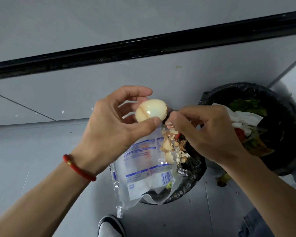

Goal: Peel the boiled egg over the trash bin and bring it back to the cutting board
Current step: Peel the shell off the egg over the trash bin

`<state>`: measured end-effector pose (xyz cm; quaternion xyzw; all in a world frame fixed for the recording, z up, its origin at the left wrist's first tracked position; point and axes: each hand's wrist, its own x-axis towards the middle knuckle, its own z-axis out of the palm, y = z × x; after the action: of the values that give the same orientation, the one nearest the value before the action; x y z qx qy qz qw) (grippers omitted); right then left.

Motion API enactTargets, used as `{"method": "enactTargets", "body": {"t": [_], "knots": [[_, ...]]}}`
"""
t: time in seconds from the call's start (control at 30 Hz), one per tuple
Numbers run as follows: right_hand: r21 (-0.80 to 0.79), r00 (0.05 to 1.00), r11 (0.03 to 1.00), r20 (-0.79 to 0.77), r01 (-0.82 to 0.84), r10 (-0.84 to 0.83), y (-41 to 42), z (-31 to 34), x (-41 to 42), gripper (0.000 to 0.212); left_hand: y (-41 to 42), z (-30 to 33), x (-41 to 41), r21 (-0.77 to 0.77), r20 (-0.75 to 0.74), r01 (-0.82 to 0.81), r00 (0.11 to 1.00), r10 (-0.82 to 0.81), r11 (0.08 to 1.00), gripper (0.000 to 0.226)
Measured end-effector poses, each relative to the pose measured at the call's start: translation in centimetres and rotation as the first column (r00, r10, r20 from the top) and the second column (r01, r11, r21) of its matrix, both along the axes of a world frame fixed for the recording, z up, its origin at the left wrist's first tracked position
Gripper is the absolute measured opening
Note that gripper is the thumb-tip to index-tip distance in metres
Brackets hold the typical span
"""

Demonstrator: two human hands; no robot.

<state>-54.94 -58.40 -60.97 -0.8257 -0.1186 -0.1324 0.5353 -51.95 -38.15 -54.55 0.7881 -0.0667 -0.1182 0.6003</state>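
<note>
Nearest, bottom edge: toe of a dark-and-white shoe [111,225] on grey floor tile [32,142]; bit of denim at lower R. L forearm w/ red cord bracelet [79,168] at the wrist. L hand [113,124] grips the boiled egg [150,110], thumb on its near side, fingers curled round the far side; egg mostly bare, pale cream w/ brown staining, held up over the near rim of the trash bin [195,170]. R hand [207,134] just beside it, thumb and forefinger pinching a dark bit of shell [169,113] still on the egg's R end. Below the hands: clear plastic bag w/ blue print [143,171] draped over the bin's near-left rim, eggshell pieces [169,147] lying on it and in the bin. Black liner on bin. Farther R, second black-lined bin [290,134] holding white tissue [243,117], green leaves, something red. Small scrap on floor betw. the two bins. Beyond: black strip [143,47] running across, grey surface past it.
</note>
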Motion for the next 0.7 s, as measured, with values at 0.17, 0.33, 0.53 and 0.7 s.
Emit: {"method": "enactTargets", "body": {"t": [0.17, 0.33, 0.53, 0.7], "knots": [[0.089, 0.998, 0.994, -0.038, 0.063, -0.060, 0.1, 0.1, -0.1, 0.012, 0.0, -0.5, -0.3, 0.108, 0.147, 0.054, 0.987, -0.070, 0.993, 0.049], [0.215, 0.993, 0.976, -0.121, 0.027, 0.000, 0.4, 0.2, -0.2, 0.021, 0.0, -0.8, -0.4, 0.172, 0.255, 0.079, 0.959, -0.122, 0.982, 0.048], [0.206, 0.995, 0.978, -0.097, -0.004, 0.024, 0.5, -0.2, -0.1, 0.029, 0.1, -1.1, -0.2, 0.192, 0.287, 0.090, 0.947, -0.143, 0.977, 0.053], [0.089, 0.998, 0.995, 0.048, 0.036, -0.040, 0.9, -0.1, -0.2, 0.028, 0.0, -1.2, -0.2, 0.221, 0.333, 0.090, 0.929, -0.162, 0.971, 0.054]]}}
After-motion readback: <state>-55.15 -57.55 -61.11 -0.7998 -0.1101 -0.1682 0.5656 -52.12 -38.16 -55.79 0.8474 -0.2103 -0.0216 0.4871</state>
